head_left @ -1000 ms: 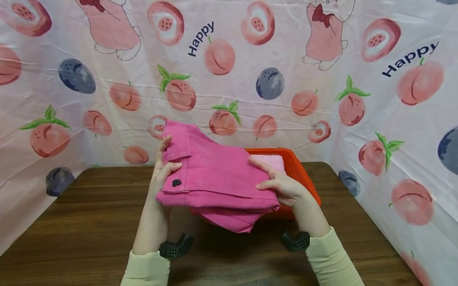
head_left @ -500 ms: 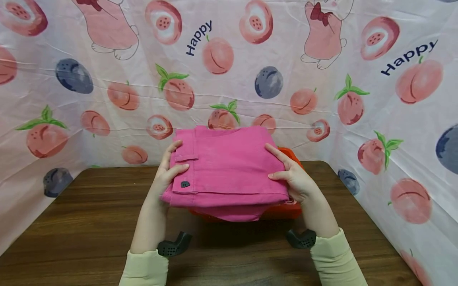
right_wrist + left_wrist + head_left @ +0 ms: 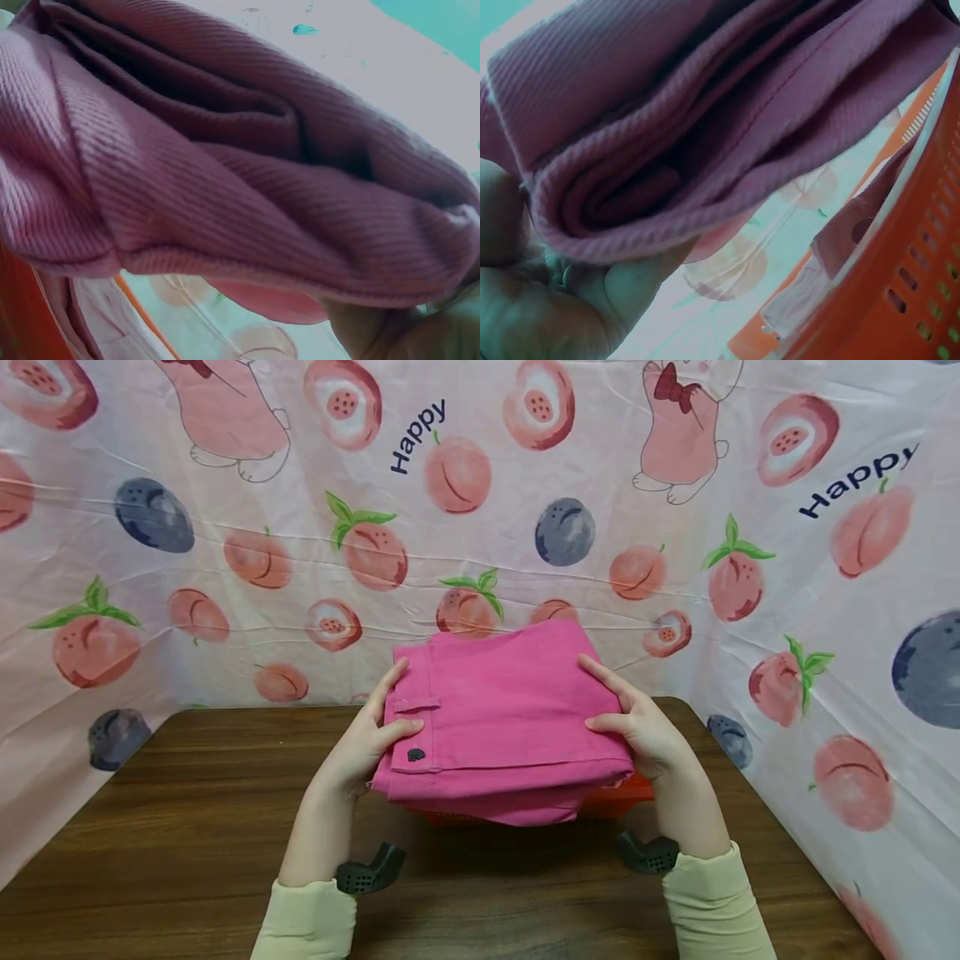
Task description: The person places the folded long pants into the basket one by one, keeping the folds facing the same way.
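Folded pink pants (image 3: 510, 702) are held up above the table, with a belt loop and a dark button on the waistband. My left hand (image 3: 375, 735) grips their left end, thumb on top. At the right end my right hand (image 3: 633, 722) holds them the same way, thumb and index finger over the top face. Both wrist views show the layered folds from below. An orange basket (image 3: 630, 789) stands behind and under the pants, mostly hidden by them. In the left wrist view, pale pink cloth (image 3: 810, 292) lies inside the basket.
A dark brown wooden table (image 3: 187, 827) lies under everything. Fruit-printed cloth (image 3: 480, 485) hangs around its back and sides. Black wrist mounts (image 3: 371, 870) sit on both forearms.
Both hands have carried the pants to the right. The pants' left end has come down a little, and they now hide more of the orange basket.
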Tool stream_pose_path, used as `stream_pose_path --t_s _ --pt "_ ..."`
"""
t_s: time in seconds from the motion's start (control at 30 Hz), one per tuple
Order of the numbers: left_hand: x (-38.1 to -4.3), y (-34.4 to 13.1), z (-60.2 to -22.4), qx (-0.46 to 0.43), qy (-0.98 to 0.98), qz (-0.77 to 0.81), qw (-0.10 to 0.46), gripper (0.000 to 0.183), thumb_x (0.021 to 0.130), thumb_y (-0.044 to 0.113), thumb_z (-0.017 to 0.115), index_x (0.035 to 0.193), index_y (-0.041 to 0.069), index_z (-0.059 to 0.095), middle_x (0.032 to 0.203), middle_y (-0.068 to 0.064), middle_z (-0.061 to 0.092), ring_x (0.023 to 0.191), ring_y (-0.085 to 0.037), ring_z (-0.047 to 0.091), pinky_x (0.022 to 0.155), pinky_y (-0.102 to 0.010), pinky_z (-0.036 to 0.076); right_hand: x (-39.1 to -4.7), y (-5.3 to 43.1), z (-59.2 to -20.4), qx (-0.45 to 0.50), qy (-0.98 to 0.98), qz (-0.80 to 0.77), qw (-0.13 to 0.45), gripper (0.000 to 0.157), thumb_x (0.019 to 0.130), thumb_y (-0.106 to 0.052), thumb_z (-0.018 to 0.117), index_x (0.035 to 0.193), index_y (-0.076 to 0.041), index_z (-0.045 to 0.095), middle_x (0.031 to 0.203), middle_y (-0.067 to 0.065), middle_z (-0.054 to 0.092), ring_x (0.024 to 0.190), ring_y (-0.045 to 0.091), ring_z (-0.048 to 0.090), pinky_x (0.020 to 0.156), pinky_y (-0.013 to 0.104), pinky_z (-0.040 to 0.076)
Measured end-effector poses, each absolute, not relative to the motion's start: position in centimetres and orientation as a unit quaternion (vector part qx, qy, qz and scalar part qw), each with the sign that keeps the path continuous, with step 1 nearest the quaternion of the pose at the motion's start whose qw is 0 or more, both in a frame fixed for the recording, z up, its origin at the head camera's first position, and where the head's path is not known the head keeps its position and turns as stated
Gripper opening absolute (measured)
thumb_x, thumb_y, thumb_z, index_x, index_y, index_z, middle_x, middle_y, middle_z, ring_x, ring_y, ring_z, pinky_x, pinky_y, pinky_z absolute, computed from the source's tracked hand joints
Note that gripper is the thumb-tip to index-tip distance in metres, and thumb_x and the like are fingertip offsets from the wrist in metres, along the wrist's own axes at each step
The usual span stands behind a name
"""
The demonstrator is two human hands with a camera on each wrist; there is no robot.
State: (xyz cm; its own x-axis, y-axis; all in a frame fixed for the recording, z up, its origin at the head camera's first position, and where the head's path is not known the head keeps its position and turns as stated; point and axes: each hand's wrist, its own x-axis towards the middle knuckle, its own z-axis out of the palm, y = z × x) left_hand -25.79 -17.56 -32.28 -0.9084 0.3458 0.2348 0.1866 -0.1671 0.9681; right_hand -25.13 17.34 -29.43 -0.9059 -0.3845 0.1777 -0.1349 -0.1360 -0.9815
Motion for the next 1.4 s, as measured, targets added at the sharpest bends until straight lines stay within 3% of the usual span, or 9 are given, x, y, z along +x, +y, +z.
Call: stream_pose_path --t_s 0.17,0.37,0.67,0.9,1.17,1.4 --pt "-26.2 -17.1 -32.4 0.206 0.62 0.754 0.063 0.08 0.093 0.001 0.056 0.154 0.032 0.013 0.151 -0.01 0.016 0.125 -0.03 0.036 0.088 -0.036 0.05 -25.5 17.8 -29.5 -0.198 0.658 -0.721 0.087 0.075 0.089 0.011 0.05 0.153 -0.019 0.026 0.15 0.012 0.018 0.121 0.027 0.033 0.078 0.03 0.051" --pt "-26.9 -16.9 -33.0 0.19 0.584 0.785 0.076 0.078 0.094 -0.002 0.051 0.155 0.026 0.012 0.15 -0.015 0.02 0.112 -0.026 0.052 0.082 -0.037 0.053 -26.2 18.0 -29.6 -0.174 0.682 -0.704 0.091 0.074 0.089 0.005 0.054 0.153 -0.016 0.024 0.147 0.016 0.021 0.118 0.027 0.037 0.076 0.028 0.052" --pt "-27.5 -16.6 -33.0 0.152 0.631 0.757 0.078 0.08 0.092 0.001 0.057 0.155 0.025 0.014 0.152 -0.014 0.022 0.121 -0.029 0.043 0.085 -0.033 0.051 -26.6 17.9 -29.6 -0.145 0.711 -0.683 0.086 0.078 0.088 0.003 0.063 0.152 -0.023 0.028 0.148 0.015 0.024 0.123 0.03 0.035 0.079 0.031 0.052" --pt "-27.4 -16.3 -31.4 0.118 0.632 0.757 0.117 0.082 0.091 0.0 0.057 0.155 0.024 0.012 0.151 -0.013 0.022 0.121 -0.029 0.042 0.085 -0.035 0.052 -26.3 18.1 -28.9 -0.141 0.722 -0.675 0.064 0.08 0.087 0.006 0.063 0.152 -0.028 0.03 0.152 0.01 0.019 0.125 0.03 0.031 0.078 0.03 0.053" --pt "-27.7 -16.0 -30.0 0.104 0.63 0.753 0.162 0.076 0.094 0.006 0.056 0.155 0.024 0.015 0.148 -0.015 0.026 0.098 -0.021 0.06 0.078 -0.036 0.054 -26.3 18.8 -27.7 -0.153 0.737 -0.656 0.052 0.08 0.086 0.007 0.062 0.152 -0.026 0.031 0.154 0.007 0.019 0.128 0.027 0.03 0.086 0.023 0.047" --pt "-28.0 -15.5 -29.3 0.108 0.6 0.773 0.174 0.074 0.093 0.003 0.053 0.154 0.025 0.017 0.148 -0.015 0.024 0.102 -0.023 0.058 0.079 -0.041 0.054 -27.0 19.6 -26.4 -0.184 0.769 -0.611 0.041 0.079 0.088 0.005 0.062 0.153 -0.019 0.026 0.156 0.008 0.017 0.132 0.028 0.029 0.084 0.02 0.047"
